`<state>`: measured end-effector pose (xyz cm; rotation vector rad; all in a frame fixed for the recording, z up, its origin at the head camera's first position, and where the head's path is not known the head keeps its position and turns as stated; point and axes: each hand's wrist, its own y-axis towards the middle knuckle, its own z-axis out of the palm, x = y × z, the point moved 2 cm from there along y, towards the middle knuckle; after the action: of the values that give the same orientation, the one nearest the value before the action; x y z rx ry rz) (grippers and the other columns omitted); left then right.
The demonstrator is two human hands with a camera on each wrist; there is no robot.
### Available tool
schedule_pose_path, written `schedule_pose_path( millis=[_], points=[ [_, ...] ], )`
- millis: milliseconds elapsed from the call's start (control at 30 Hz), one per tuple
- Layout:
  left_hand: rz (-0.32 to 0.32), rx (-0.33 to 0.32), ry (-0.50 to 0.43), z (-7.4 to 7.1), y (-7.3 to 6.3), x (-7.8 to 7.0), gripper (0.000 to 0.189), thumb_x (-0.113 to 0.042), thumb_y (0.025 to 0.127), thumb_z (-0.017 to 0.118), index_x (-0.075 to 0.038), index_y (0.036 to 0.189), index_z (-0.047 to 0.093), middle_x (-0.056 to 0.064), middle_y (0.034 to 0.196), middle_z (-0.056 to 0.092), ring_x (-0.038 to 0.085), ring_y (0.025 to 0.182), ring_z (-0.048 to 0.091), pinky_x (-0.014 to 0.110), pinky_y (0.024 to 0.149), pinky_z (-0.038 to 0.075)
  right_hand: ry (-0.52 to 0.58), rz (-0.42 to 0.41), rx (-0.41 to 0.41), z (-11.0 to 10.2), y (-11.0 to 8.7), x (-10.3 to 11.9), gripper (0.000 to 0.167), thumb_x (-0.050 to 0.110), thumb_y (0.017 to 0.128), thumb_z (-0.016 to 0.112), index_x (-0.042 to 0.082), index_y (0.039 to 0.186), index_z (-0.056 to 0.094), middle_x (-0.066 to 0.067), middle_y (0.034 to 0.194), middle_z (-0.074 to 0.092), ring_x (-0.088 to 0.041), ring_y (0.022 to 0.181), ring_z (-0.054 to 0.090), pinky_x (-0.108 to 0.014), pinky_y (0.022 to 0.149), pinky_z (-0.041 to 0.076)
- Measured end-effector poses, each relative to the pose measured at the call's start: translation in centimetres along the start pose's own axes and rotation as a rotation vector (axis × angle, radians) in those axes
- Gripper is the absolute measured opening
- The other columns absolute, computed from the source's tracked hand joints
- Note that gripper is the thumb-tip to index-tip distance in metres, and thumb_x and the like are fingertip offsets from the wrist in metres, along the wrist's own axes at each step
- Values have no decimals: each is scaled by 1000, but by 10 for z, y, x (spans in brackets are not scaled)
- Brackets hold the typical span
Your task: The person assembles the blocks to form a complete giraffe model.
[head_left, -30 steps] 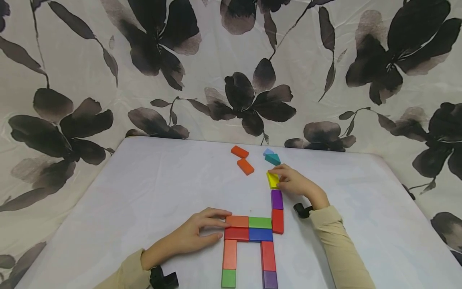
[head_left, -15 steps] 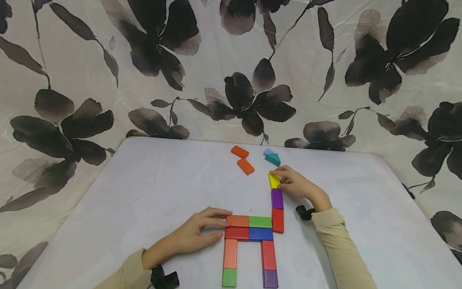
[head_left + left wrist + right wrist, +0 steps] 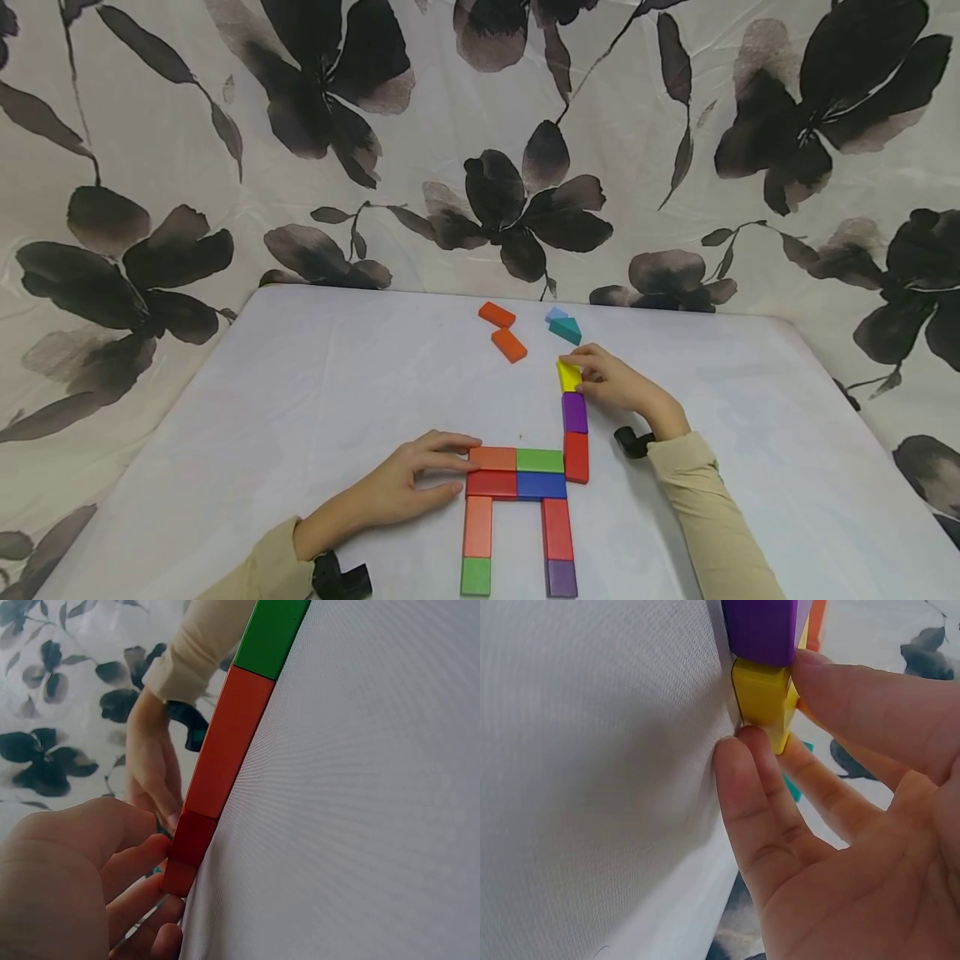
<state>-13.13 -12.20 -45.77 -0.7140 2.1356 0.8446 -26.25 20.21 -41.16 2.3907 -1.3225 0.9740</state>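
The right hand (image 3: 618,383) pinches a yellow block (image 3: 567,377) between thumb and fingers; in the right wrist view that yellow block (image 3: 759,694) meets a purple block (image 3: 763,630). Below it in the head view, the purple block (image 3: 574,412) and a red block (image 3: 576,457) continue an upright column. At the left end of a double row, the left hand (image 3: 408,483) touches an orange block (image 3: 492,459) and a red block (image 3: 492,485) with fairly straight fingertips. A green block (image 3: 540,461) and a blue block (image 3: 541,485) complete the row.
Two legs run toward the near edge: salmon (image 3: 477,527) over light green (image 3: 476,576), and red (image 3: 557,529) over purple (image 3: 561,577). Loose orange blocks (image 3: 508,346), a teal wedge (image 3: 566,331) and a light blue piece (image 3: 557,314) lie farther back on the white table (image 3: 337,367).
The right hand has drawn the yellow block slightly nearer and to the right, against the purple block's far end, and then holds it there. The left hand stays put.
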Motion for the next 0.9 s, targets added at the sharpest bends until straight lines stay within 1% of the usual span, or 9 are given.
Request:
schedule_pose_path(
  millis=[233, 500, 733, 900],
  points=[
    [36, -5, 28, 0, 0, -1, 30, -10, 93, 68, -15, 123, 71, 6, 139, 56, 21, 130, 50, 37, 104, 43, -11, 0, 0, 0, 0, 0, 46, 2, 96, 59, -2, 141, 51, -24, 138, 43, -34, 107, 54, -49, 96, 48],
    [36, -4, 30, 0, 0, -1, 30, -10, 94, 68, -15, 123, 71, 6, 139, 56, 21, 130, 50, 37, 104, 43, -14, -15, 2, -1, -1, 0, 46, 1, 96, 59, -2, 140, 51, -25, 137, 43, -34, 107, 54, -48, 96, 49],
    [30, -3, 31, -1, 0, -1, 30, -11, 94, 68, -15, 123, 71, 6, 139, 56, 21, 130, 50, 36, 104, 43, -6, -2, 8, 0, 1, -1, 46, 1, 96, 59, -1, 141, 51, -24, 138, 43, -35, 109, 53, -49, 97, 48],
    [50, -7, 40, -1, 0, -3, 29, -12, 95, 67, -15, 124, 70, 7, 139, 56, 21, 129, 50, 37, 104, 43, -18, -13, 5, 1, 1, 0, 45, 2, 96, 58, -2, 141, 52, -24, 138, 44, -35, 109, 54, -49, 97, 48]
  ],
)
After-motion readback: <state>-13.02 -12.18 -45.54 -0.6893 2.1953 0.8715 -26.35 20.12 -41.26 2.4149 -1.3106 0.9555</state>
